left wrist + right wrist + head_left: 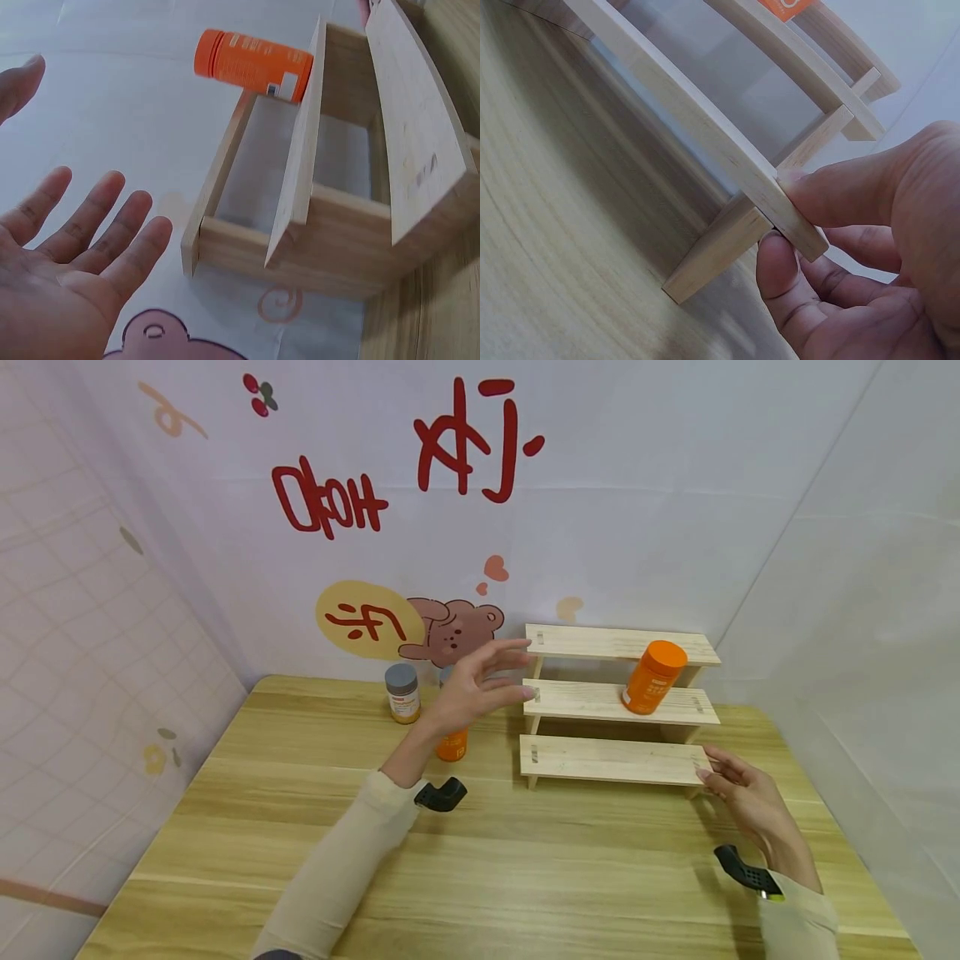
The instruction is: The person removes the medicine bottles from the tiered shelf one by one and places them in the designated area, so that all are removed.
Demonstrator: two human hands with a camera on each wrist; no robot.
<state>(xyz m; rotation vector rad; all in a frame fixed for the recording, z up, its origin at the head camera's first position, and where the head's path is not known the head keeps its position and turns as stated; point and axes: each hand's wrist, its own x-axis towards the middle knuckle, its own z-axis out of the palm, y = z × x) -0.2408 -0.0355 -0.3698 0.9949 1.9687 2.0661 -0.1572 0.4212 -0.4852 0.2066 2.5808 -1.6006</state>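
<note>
A pale wooden three-step shelf (pixel 600 758) stands at the back right of the table. My right hand (pixel 750 802) pinches the right end of its lowest board between thumb and fingers, as the right wrist view shows up close. One orange bottle (pixel 655 678) with an orange cap stands on the middle step, toward the right. My left hand (pixel 483 687) is raised near the shelf's left end, fingers spread and apart from it in the left wrist view. Behind that hand is another orange bottle (pixel 452 745), partly hidden, with a grey cap.
To the left, near the wall, stands a grey-capped bottle (pixel 402 695) with a white label. The wooden table (pixel 480 860) meets a back wall (pixel 637 527) carrying red characters and a cartoon bear (pixel 453 631). White side walls rise at both sides.
</note>
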